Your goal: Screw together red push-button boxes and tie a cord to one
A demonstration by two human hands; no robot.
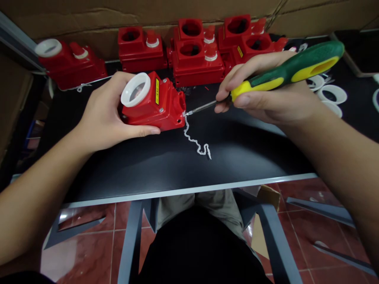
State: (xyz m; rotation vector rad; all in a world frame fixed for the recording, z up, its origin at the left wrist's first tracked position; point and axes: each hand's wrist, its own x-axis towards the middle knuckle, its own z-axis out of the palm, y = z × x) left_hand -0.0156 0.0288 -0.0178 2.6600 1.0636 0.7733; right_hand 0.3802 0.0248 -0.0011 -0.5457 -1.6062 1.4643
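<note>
My left hand (pixel 108 112) is wrapped round a red box-shaped housing (pixel 170 104) that lies on the black table. A white ring (pixel 126 94) rims the round opening on its left end, and a yellow label (pixel 157 91) is stuck on its face. From its right end a thin silver chain (pixel 192 139) trails over the tabletop. In my right hand (pixel 260 86) is a screwdriver (pixel 296 68) with a green and yellow handle. Its tip meets the housing's right end, where the chain is attached; the screw itself is too small to make out.
Several similar red housings (pixel 197 65) stand along the back of the table (pixel 166 169), before a cardboard wall (pixel 89 15). Loose white rings (pixel 333 94) lie at the right. A dark flat object (pixel 352 51) sits at the far right. The table's pale front edge (pixel 189 191) is near my lap.
</note>
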